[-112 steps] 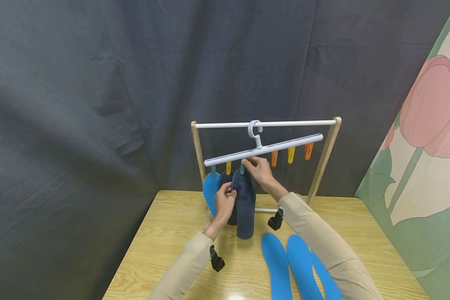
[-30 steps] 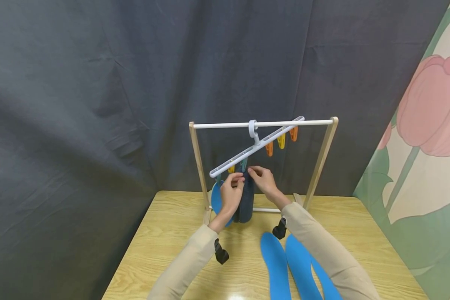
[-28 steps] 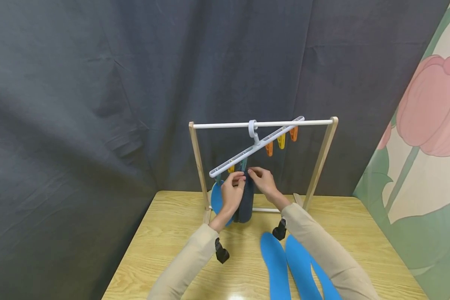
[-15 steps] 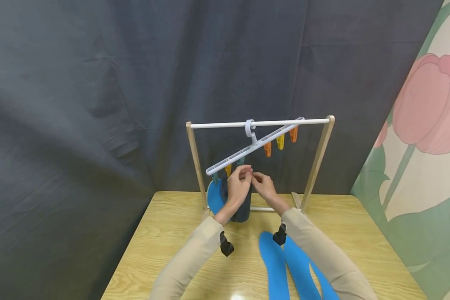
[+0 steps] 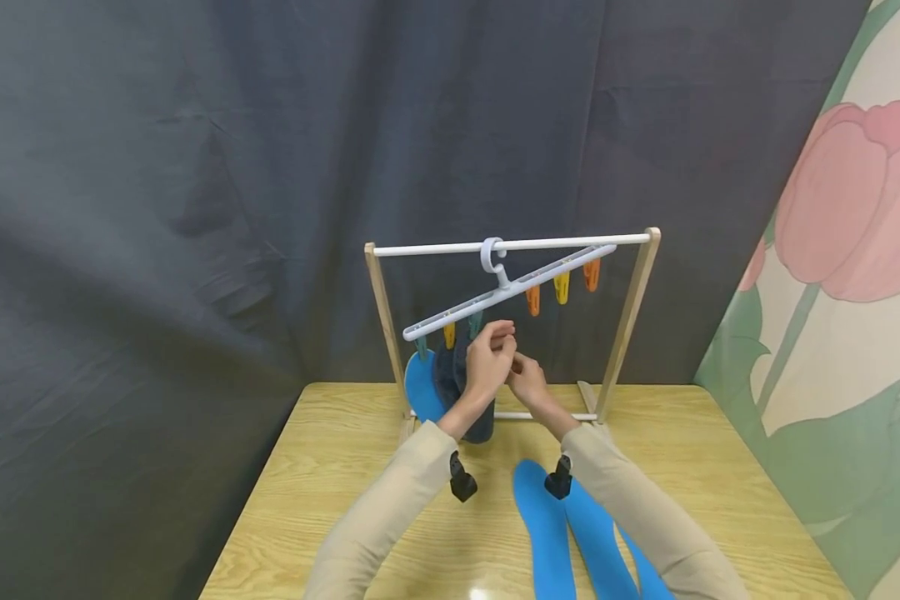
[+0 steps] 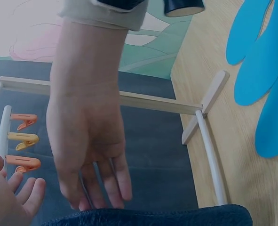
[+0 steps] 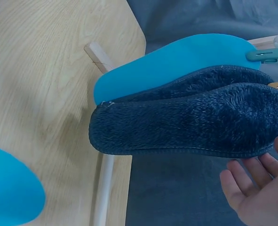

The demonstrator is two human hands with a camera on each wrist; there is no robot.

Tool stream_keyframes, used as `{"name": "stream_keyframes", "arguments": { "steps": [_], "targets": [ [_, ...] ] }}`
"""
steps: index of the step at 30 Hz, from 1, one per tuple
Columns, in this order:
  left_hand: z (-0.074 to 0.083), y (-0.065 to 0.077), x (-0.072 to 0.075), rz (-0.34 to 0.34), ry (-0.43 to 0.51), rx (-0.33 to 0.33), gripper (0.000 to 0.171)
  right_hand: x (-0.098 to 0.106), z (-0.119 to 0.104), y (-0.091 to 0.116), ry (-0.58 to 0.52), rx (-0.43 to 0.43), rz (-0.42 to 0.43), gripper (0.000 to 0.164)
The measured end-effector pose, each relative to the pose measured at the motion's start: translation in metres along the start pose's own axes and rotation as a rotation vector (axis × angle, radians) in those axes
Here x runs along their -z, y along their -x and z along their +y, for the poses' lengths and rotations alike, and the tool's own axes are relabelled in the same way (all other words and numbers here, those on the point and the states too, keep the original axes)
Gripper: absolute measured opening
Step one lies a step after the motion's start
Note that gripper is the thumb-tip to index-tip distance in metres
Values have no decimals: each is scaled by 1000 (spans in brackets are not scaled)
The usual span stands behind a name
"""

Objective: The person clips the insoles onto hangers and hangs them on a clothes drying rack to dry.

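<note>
A white hanger [image 5: 504, 292] tilts down to the left from the rack's bar. Clipped under its low half hang a blue insole [image 5: 422, 385] and two dark fleecy insoles, the front one [image 7: 186, 125] nearest the hands. My left hand [image 5: 487, 367] is raised just right of the front dark insole, overlapping it in the head view, fingers loosely bent around nothing. Close beside it is my right hand [image 5: 528, 382], below and to the right. In the left wrist view the right hand's fingers [image 6: 108, 181] hang fairly straight. A teal clip [image 5: 476, 323] tops the front insole.
Two orange clips [image 5: 533, 300] and a yellow clip [image 5: 562, 287] hang under the high end. The wooden rack [image 5: 626, 325] stands at the wooden table's [image 5: 330, 467] back. Three blue insoles [image 5: 543, 517] lie at front right. A dark curtain [image 5: 195, 208] backs everything.
Earlier the hands were at the front dark insole's top. Both have since moved right, off it and together. The hanger's low end has risen slightly after dipping, and the insoles have swung left.
</note>
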State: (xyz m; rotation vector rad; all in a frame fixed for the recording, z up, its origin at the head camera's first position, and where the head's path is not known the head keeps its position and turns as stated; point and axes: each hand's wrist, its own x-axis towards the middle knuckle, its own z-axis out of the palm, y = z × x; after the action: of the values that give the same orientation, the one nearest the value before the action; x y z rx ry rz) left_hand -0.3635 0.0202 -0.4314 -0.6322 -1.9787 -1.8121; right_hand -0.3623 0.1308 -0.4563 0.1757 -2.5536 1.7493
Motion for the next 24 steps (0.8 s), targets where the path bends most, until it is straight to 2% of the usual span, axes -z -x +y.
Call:
{"name": "stream_keyframes", "arguments": {
  "steps": [4,5,9,12,17,24],
  "targets": [
    [7,-5,-6,-8,-19,27,32,2,3,3,23,28,14,37],
    [23,-4,-6,0,-28,75,31,3,4,4,21,31,15,36],
    [34,-10,-15,-2,-75,154,32,4,6,9,-14,37,1,31],
    [36,-16,-22,-27,-81,215,36,5,7,11,-34,27,-1,28],
    [35,-29,-31,-34,-15,292,42,6,10,12,-64,32,-5,34],
    [36,-45,-42,-6,92,344,42,6,17,12,-108,47,-26,39]
  ]
}}
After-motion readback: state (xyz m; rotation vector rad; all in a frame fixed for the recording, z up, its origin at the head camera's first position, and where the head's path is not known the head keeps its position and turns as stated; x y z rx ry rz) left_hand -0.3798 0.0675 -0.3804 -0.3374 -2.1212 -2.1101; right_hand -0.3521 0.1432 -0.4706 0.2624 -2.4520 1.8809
